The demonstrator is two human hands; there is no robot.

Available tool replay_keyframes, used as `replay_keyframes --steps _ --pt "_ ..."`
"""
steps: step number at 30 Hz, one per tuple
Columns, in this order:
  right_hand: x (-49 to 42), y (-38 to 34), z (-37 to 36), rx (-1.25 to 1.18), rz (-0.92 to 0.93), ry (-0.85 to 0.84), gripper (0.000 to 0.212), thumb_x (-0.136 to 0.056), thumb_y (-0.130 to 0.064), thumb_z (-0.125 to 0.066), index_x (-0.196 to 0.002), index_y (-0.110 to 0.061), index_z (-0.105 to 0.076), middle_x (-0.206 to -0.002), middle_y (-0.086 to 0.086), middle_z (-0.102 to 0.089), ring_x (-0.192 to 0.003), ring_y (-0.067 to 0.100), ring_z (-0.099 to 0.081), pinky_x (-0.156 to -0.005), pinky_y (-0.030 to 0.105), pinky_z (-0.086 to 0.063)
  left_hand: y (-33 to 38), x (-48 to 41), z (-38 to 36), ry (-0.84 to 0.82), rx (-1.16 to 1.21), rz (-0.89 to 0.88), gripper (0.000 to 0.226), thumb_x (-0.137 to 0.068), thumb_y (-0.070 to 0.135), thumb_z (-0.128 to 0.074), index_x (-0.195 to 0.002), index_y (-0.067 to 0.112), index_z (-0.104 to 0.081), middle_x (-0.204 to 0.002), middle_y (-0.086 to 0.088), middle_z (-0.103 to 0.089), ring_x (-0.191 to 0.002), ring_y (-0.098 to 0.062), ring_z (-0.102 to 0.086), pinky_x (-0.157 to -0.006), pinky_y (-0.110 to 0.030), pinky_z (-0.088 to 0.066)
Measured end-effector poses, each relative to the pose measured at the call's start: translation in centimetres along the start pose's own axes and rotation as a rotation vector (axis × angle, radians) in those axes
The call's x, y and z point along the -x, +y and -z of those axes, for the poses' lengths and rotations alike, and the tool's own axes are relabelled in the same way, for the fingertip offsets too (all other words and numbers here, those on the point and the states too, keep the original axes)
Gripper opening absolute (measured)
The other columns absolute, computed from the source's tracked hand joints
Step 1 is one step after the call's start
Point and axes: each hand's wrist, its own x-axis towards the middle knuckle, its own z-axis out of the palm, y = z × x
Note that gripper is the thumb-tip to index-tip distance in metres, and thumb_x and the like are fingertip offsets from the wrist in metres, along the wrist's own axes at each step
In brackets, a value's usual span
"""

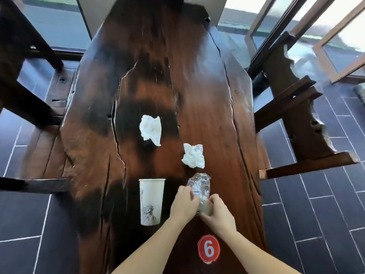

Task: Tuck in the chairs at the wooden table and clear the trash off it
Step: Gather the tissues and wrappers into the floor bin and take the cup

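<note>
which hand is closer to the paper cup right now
Left. The left hand sits just right of the paper cup, gripping the clear plastic wrapper. The right hand holds the wrapper's far side, farther from the cup.

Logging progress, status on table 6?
Left hand and right hand gripping crumpled plastic bag. Paper cup, two tissues uncollected. Nothing in the way.

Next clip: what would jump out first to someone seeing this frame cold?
Two crumpled white tissues stand out mid-table against the dark wooden table. Nearer, both hands, left hand and right hand, grip a crinkled clear plastic wrapper, with a tall paper cup upright to its left and a red number 6 sticker at the near end.
</note>
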Motion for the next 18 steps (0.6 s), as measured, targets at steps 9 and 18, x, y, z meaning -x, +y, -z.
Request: replay_keyframes --steps 9,18 --pt "7.0 5.8 -0.2 -0.346 -0.133 0.165 0.048 -0.070 -0.043 -0.077 -0.106 -0.034 -0.046 -0.103 -0.011 -0.054 -0.088 0.004 -0.055 -0.071 0.026 -0.052 1.6 6.0 -3.7 -0.101 0.105 -0.089 0.026 -0.090 0.017 -0.040 -0.064 0.020 -0.038 -0.072 0.002 -0.048 -0.066 -0.011 -0.044 -0.060 -0.027 -0.034" --pt "13.2 15.5 -2.1 -0.758 -0.478 0.342 0.040 -0.073 -0.034 -0.078 -0.100 -0.028 -0.049 -0.084 -0.006 -0.066 -0.077 0.018 -0.062 -0.068 0.035 -0.045 0.9 11.0 -12.6 -0.204 0.111 -0.033 0.025 -0.087 0.016 -0.040 -0.063 0.019 -0.039 -0.064 0.003 -0.052 -0.066 -0.016 -0.049 -0.076 -0.039 -0.042"
